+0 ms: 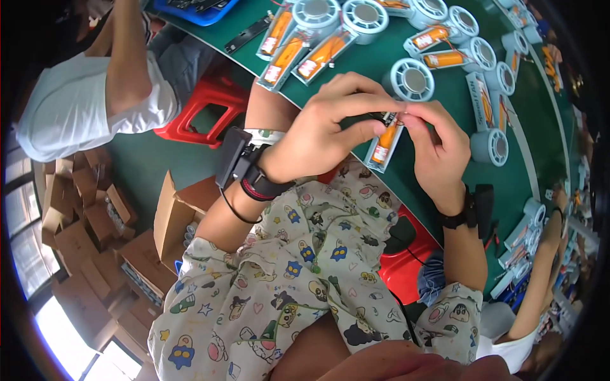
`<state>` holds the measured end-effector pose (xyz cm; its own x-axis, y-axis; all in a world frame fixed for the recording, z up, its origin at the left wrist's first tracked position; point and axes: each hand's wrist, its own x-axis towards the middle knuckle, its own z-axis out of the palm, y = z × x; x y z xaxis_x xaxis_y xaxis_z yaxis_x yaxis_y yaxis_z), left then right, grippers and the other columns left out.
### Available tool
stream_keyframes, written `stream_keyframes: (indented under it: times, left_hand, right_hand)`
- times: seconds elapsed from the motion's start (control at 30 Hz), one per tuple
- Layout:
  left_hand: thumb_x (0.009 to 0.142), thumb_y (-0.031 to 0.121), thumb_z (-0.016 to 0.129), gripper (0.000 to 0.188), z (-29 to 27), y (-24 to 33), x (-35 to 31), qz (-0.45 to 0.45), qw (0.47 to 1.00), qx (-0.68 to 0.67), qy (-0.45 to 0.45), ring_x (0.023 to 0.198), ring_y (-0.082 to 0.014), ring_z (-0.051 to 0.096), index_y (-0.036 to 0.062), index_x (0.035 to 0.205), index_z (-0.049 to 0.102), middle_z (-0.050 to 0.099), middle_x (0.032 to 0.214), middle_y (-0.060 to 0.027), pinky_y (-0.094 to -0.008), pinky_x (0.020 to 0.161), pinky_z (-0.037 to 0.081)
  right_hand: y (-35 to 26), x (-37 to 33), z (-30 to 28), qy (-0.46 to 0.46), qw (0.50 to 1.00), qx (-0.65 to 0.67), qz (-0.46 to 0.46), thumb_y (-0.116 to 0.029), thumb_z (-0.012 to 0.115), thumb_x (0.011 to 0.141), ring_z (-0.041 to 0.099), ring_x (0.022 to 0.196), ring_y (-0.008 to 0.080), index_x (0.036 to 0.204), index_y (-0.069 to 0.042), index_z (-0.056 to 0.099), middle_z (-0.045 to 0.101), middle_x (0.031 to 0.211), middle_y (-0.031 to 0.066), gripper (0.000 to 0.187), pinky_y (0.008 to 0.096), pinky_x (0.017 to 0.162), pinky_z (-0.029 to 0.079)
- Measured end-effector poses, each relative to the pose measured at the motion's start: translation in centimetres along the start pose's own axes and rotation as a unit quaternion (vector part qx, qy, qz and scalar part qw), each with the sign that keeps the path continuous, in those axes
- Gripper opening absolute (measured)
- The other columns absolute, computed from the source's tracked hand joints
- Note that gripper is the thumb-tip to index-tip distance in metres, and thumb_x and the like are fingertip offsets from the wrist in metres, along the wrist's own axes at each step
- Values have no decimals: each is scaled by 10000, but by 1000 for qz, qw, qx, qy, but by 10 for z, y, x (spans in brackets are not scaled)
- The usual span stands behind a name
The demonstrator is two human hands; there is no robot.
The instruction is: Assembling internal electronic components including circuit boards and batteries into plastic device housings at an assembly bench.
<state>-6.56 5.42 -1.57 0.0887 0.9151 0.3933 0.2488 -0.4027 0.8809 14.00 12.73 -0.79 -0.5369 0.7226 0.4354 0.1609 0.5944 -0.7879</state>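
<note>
1. While both hands meet over one light-blue handheld fan [410, 81] in the head view, its uncovered handle lies along the near edge of the green table [416, 184], pointing back toward the person.
2. The left hand [335, 119] has thumb and forefinger closed around a small dark part [389, 119], seemingly a circuit board, above the handle's upper end.
3. The right hand [440, 147] brings thumb and fingertip together beside that part; whether they pinch a thin wire is too small to tell.
4. Within the handle sits an orange battery [383, 143], so that stage looks done on this unit. The dark part, held up between the fingers, does not appear seated yet, and no cover closes the handle; both seem left to do.
5. Beyond, at the left, more fans [287, 56] lie with orange batteries showing; another group [445, 59] to the right also has bare handles, which suggests those remain unfinished too.
6. Near the left group lies a black strip [249, 34], beside a blue tray [202, 15] of dark parts.
</note>
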Motion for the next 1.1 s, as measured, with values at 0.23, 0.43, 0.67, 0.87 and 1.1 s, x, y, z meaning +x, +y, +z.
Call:
stream_keyframes:
  times: [0.23, 0.43, 0.67, 0.87, 1.1]
  left_hand:
    - [927, 24, 732, 295, 1, 1, 10, -3, 1000, 8, -27, 1114, -232, 638, 35, 1222, 732, 645, 1229, -124, -347, 965, 520]
    - [868, 46, 782, 347, 4, -2, 7, -22, 999, -5, -23, 1080, -264, 611, 111, 1207, 762, 654, 1167, -89, -371, 943, 492]
    - [815, 65, 822, 309, 9, -2, 7, 14, 994, 107, -3, 1028, -248, 608, 147, 1112, 805, 663, 1113, -52, -371, 949, 451]
    - [784, 84, 838, 359, 11, 2, 2, 63, 966, 249, 3, 1034, -249, 620, 171, 1131, 811, 665, 1129, -32, -399, 979, 469]
    - [749, 127, 861, 401, 23, 6, 0, 118, 926, 354, 61, 1002, -214, 606, 223, 1135, 810, 654, 1069, -4, -456, 1064, 355]
  right_hand:
    - [-1, -2, -12, -89, 992, 76, 42, 41, 607, 1008, 658, 954, 132, 1317, 16, 529, 705, 1037, 90, 320, 268, 883, 509]
    - [-7, 4, -17, -116, 984, 107, 88, 28, 607, 1013, 651, 976, 119, 1301, 10, 528, 700, 1029, 83, 300, 264, 907, 497]
    - [-7, 5, -18, -111, 975, 143, 127, 24, 628, 994, 659, 956, 118, 1254, 9, 540, 707, 993, 81, 275, 257, 874, 505]
    - [-18, 8, -22, -113, 988, 62, 84, 61, 668, 931, 673, 869, 121, 1169, -5, 548, 725, 941, 82, 274, 268, 805, 533]
    - [-19, 4, -20, -99, 991, 40, 84, 74, 704, 902, 673, 842, 120, 1080, -16, 522, 734, 936, 77, 271, 264, 782, 537]
